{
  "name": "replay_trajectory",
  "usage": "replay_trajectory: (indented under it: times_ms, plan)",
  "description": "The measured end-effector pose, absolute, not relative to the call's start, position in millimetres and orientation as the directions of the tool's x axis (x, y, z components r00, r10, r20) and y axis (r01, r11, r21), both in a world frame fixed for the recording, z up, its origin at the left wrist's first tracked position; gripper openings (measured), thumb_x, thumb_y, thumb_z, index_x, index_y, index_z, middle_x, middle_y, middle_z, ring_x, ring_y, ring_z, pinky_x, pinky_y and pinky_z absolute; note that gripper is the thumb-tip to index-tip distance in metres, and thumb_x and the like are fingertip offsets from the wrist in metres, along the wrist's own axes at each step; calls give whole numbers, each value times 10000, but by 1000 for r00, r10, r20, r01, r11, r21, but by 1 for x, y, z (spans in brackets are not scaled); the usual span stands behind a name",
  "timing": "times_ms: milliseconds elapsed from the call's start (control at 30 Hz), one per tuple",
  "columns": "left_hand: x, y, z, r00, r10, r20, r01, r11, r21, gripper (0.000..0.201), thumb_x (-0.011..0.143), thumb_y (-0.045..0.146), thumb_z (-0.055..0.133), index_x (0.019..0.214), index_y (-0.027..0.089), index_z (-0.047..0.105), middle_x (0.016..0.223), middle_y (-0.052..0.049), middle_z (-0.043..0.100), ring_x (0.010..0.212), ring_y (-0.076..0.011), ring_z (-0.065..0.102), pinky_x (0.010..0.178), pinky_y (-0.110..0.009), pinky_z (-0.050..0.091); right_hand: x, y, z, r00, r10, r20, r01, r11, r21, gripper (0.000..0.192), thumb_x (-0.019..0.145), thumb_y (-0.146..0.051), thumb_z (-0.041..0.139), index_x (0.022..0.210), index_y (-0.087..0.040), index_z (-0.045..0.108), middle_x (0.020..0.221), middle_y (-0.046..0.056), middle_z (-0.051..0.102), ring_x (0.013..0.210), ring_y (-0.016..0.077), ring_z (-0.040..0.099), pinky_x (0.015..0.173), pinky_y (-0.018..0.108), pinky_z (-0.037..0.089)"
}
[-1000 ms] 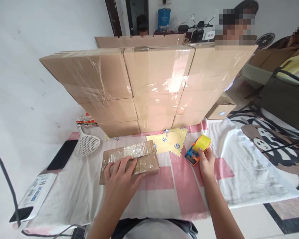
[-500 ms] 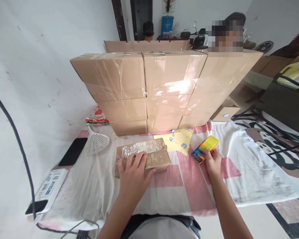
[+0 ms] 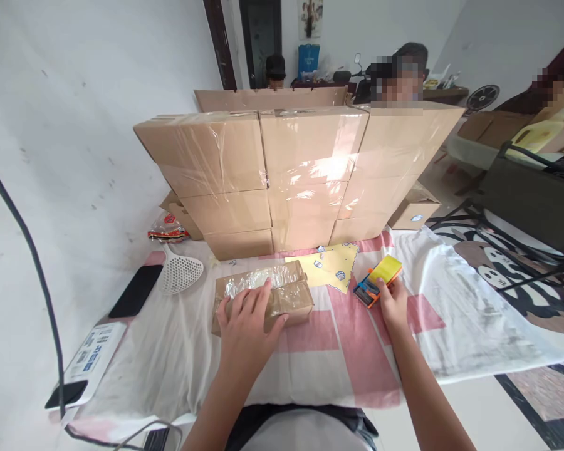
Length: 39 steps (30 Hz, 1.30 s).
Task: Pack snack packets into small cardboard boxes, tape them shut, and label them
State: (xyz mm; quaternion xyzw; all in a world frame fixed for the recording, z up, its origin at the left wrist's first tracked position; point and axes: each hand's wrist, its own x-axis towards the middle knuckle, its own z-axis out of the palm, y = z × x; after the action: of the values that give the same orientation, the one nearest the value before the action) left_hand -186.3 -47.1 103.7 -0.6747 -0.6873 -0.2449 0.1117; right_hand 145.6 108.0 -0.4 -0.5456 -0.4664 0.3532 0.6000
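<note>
A small taped cardboard box (image 3: 289, 300) lies on the cloth before me, with glossy clear tape along its top. My left hand (image 3: 247, 313) rests on it, fingers spread over the top and thumb by the near edge. To the right, my right hand (image 3: 395, 307) grips a small yellow-and-orange object (image 3: 386, 269) with blue and black parts at its left end; its exact kind is unclear. That object is just above or on the cloth; I cannot tell which. A yellow sheet (image 3: 331, 266) with small printed stickers or drawings lies flat between the box and my right hand.
Stacked taped cartons (image 3: 305, 169) form a wall behind the work area. On the left are a white perforated scoop (image 3: 182, 274), a black phone (image 3: 136, 291) and a white package (image 3: 96, 351). A folding chair (image 3: 526, 188) stands at right. Other people are behind the cartons.
The view has shifted slightly. My left fingers have moved a little on the box, the index finger lifting or straightening. My right hand keeps hold of the yellow-and-orange object.
</note>
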Motion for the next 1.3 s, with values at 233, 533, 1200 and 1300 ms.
replay_trajectory:
  times_ms: [233, 533, 1200, 1300]
  plan:
    - [-188, -48, 100, -61, 814, 577, 988, -34, 152, 473, 911, 473, 646, 1335, 263, 661, 1336, -107, 689, 1186, -339, 585, 1140, -559, 251, 151, 108, -2, 335, 925, 182, 158, 135, -978, 481, 808, -613, 719, 1039, -191, 698, 1023, 117, 754, 904, 305, 705, 825, 492, 573]
    - [-191, -45, 100, -50, 873, 485, 981, -49, 190, 385, 909, 450, 670, 1246, 268, 702, 1304, -91, 705, 1207, -330, 596, 1166, -578, 220, 152, 109, -2, 318, 924, 211, 164, 165, -973, 467, 837, -612, 700, 1055, -199, 706, 1065, 118, 756, 945, 309, 706, 865, 493, 558]
    - [-56, -15, 65, 272, 943, 191, 363, -284, 887, 529, 883, 284, 631, 1404, 239, 549, 786, 15, 692, 661, -136, 608, 665, -269, 455, 146, 99, 7, 282, 917, 283, 184, 238, -954, 490, 932, -654, 520, 804, -199, 650, 694, 48, 644, 623, 210, 578, 576, 339, 463]
    - [-21, 31, 46, 273, 928, -255, 142, 224, 964, 582, 855, 403, 662, 1383, 187, 548, 675, 46, 589, 613, -121, 553, 597, -240, 405, 145, 93, 3, 215, 931, 296, 193, 256, -947, 519, 906, -689, 523, 800, -196, 645, 668, 41, 627, 579, 196, 552, 531, 322, 421]
